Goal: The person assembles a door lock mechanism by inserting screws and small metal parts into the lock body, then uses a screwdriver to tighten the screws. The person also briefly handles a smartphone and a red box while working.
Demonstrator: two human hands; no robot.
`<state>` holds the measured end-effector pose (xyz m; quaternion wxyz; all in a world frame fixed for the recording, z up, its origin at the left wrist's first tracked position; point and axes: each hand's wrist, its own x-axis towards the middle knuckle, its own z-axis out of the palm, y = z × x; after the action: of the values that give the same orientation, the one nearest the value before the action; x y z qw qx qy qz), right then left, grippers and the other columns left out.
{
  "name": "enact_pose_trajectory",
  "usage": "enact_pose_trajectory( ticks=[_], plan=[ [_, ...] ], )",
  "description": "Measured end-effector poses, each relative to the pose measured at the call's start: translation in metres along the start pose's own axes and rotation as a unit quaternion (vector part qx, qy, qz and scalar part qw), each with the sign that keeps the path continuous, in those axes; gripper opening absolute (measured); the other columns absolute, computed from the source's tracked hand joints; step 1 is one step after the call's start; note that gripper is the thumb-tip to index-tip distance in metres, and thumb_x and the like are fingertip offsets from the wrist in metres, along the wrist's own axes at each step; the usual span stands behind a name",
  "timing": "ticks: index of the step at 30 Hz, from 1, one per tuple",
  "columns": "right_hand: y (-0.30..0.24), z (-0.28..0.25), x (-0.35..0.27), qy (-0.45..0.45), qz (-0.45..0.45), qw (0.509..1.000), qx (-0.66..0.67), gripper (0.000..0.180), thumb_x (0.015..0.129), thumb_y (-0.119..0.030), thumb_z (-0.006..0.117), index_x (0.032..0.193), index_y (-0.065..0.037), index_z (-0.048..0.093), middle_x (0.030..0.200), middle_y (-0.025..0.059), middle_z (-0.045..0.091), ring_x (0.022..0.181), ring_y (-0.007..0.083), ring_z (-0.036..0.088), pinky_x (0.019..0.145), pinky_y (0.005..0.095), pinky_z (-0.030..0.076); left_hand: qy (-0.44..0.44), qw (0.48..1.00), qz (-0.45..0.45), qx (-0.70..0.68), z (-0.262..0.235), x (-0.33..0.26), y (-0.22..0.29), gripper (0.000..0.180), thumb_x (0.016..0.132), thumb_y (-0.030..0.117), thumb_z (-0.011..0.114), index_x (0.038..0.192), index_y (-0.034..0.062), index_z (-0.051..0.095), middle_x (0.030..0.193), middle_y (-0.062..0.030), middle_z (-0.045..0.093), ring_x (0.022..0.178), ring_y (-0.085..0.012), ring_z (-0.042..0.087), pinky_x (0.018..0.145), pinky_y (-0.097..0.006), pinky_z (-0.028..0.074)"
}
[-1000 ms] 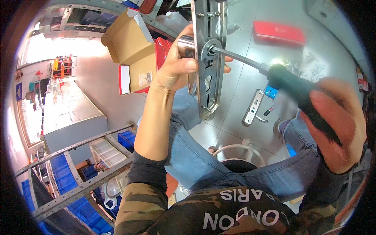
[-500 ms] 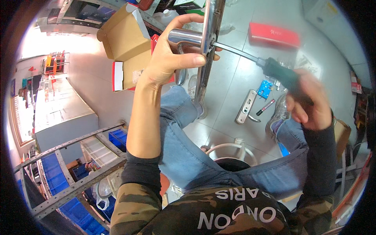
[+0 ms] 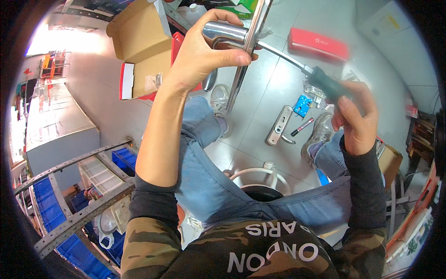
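Note:
My left hand (image 3: 197, 63) is wrapped round the shiny lever (image 3: 225, 35) of a chrome door handle plate (image 3: 257, 28). It holds the plate up on edge, with the thumb against the plate's edge. In my right hand (image 3: 358, 123) is a screwdriver with a dark green handle (image 3: 325, 83), gripped toward its rear end. Its steel shaft (image 3: 283, 56) slants up to the plate's side facing right, and the tip is hidden at the plate. Whether a screw sits there I cannot tell.
On the tiled floor lie a second handle plate (image 3: 280, 125), a black marker (image 3: 303, 126), a blue packet (image 3: 302, 106) and a red box (image 3: 318, 44). An open cardboard box (image 3: 144, 76) stands left, a metal rack with blue bins (image 3: 51, 202) lower left. A white stool frame (image 3: 272, 174) is between my legs.
The whole view has shifted, so the floor things appear further left. My right hand, blurred before, is now clearer, with its fingers placed differently on the screwdriver handle. The plate has tilted slightly.

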<state>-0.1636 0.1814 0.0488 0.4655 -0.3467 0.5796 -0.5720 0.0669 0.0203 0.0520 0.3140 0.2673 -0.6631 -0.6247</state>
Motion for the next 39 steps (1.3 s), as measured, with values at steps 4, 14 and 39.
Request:
enact_pose_trajectory(
  ticks=[4,14,39],
  plan=[
    [-0.002,-0.017,0.006,-0.071,0.057,0.996,-0.017,0.036,0.078,-0.024,0.058,0.105,-0.002,0.048,0.075,0.0159,0.056,0.042,0.0071,0.037,0.036,0.0197,0.033,-0.017,0.999,-0.028,-0.035,0.004,0.001,-0.002,0.066,0.054,0.036,0.082,0.100,0.0038,0.046,0.085,-0.0118,0.062,0.079,-0.0270,0.064,0.071,-0.036,0.053],
    [0.006,-0.020,0.007,-0.021,-0.054,0.984,-0.166,0.029,0.070,-0.012,0.066,0.096,-0.002,0.055,0.087,0.0072,0.058,0.079,0.0141,0.056,0.072,0.0263,0.044,-0.017,0.998,-0.055,0.010,0.004,0.001,-0.004,0.055,0.065,0.032,0.076,0.098,0.0030,0.044,0.092,-0.0165,0.061,0.083,-0.0288,0.063,0.077,-0.039,0.052],
    [-0.004,-0.036,0.021,-0.034,-0.128,0.977,-0.170,0.043,0.077,-0.020,0.059,0.113,0.003,0.049,0.096,0.0147,0.058,0.071,0.0211,0.060,0.066,0.0310,0.049,0.054,0.986,-0.074,-0.137,0.034,0.004,0.002,0.052,0.065,0.017,0.072,0.105,0.0032,0.042,0.091,-0.0154,0.058,0.078,-0.0235,0.061,0.070,-0.034,0.052]
  ],
)
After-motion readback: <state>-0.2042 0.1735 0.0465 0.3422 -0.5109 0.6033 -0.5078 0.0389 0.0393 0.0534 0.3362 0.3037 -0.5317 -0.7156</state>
